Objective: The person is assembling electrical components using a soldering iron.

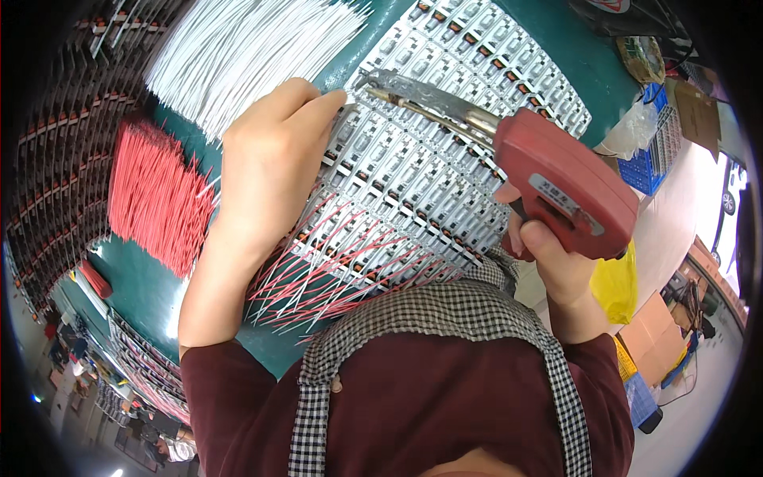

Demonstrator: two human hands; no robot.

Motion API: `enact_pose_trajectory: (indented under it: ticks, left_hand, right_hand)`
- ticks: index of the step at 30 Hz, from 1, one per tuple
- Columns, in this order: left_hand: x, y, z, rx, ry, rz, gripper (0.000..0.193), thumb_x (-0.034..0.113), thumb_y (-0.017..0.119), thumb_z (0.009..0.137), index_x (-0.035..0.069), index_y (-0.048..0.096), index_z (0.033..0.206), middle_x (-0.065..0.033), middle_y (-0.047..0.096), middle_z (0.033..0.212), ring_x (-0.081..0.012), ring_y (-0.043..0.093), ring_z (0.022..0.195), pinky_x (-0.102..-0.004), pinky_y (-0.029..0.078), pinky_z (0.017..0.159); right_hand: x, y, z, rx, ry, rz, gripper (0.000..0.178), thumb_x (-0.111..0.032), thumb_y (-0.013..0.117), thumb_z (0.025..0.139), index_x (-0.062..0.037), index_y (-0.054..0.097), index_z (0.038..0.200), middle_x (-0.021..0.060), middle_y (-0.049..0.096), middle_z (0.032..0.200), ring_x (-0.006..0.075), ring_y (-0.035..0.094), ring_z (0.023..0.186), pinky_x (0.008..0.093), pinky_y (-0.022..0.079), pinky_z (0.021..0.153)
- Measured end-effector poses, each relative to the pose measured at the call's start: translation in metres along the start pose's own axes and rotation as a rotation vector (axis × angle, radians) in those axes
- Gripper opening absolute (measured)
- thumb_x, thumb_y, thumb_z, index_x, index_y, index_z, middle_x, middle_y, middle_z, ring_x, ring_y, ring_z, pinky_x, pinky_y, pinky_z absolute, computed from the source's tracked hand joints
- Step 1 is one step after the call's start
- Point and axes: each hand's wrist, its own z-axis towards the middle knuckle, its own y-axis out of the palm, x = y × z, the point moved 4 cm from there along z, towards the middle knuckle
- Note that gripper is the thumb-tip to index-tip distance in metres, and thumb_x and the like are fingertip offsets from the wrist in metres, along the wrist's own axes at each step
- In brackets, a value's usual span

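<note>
Clock positions about the view's centre. Red wire bundle (155,199), 9–10 o'clock: thin, straight, smooth strands on the glossy green tabletop (147,270). White wire bundle (246,60), 11 o'clock: similar strands, fanned. Left hand (274,147), 10 o'clock: fingers bent at the parts' edge; cannot tell whether the tips close on anything. Loose red and white wires (342,278), 7–8 o'clock, criss-crossed. Silvery, rectangular parts (429,159), 1 o'clock, in tight rows. Right hand (556,258), 3 o'clock: wrapped round red soldering gun (556,151), hard-shelled, metal nose toward 10 o'clock, tip near left fingertips.
</note>
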Motion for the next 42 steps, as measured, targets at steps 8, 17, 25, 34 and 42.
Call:
enact_pose_trajectory:
  ticks: [8,17,25,34,42]
  left_hand:
    - [0.001,0.003,-0.004,-0.026,0.052,0.087,0.028,-0.002,0.055,0.065,0.001,0.061,0.092,-0.0096,0.055,0.078,-0.0269,0.057,0.069,-0.0345,0.047,0.061]
    - [0.001,0.003,-0.006,-0.034,0.055,0.084,0.025,0.001,0.054,0.067,0.001,0.06,0.092,-0.0087,0.053,0.078,-0.0255,0.057,0.07,-0.0343,0.047,0.061]
    - [0.003,0.003,-0.004,-0.024,0.063,0.09,0.025,0.002,0.054,0.068,0.002,0.06,0.092,-0.0082,0.052,0.077,-0.0247,0.056,0.07,-0.0338,0.047,0.061]
    - [0.004,0.004,-0.004,-0.035,0.055,0.101,0.025,0.002,0.055,0.068,0.002,0.06,0.092,-0.0085,0.052,0.078,-0.0247,0.056,0.07,-0.0339,0.047,0.061]
    - [0.005,0.004,-0.004,-0.053,0.05,0.128,0.025,0.002,0.055,0.068,0.001,0.06,0.093,-0.0082,0.051,0.079,-0.0244,0.057,0.071,-0.034,0.048,0.06]
  right_hand:
    - [-0.001,0.005,0.006,0.013,0.005,-0.044,0.042,0.001,0.063,0.078,-0.0001,0.05,0.118,0.0092,0.061,0.103,0.0155,0.058,0.095,0.0281,0.047,0.08]
    - [-0.006,0.012,0.004,0.053,0.094,-0.073,0.032,-0.003,0.066,0.078,-0.0035,0.057,0.109,0.0031,0.06,0.096,0.0115,0.057,0.087,0.0251,0.047,0.072]
    - [-0.003,0.01,0.004,0.047,0.025,-0.271,0.048,-0.001,0.071,0.072,-0.002,0.054,0.117,0.0053,0.06,0.1,0.0086,0.058,0.077,0.0238,0.048,0.068]
    - [-0.004,0.012,0.001,0.056,0.102,-0.29,0.051,-0.004,0.071,0.072,-0.0011,0.052,0.119,0.0107,0.055,0.118,0.0126,0.059,0.086,0.0264,0.049,0.07]
    - [-0.008,0.004,-0.007,0.025,0.143,-0.309,0.046,-0.005,0.069,0.074,-0.0039,0.054,0.118,0.0053,0.057,0.1,0.0143,0.053,0.082,0.0281,0.044,0.069]
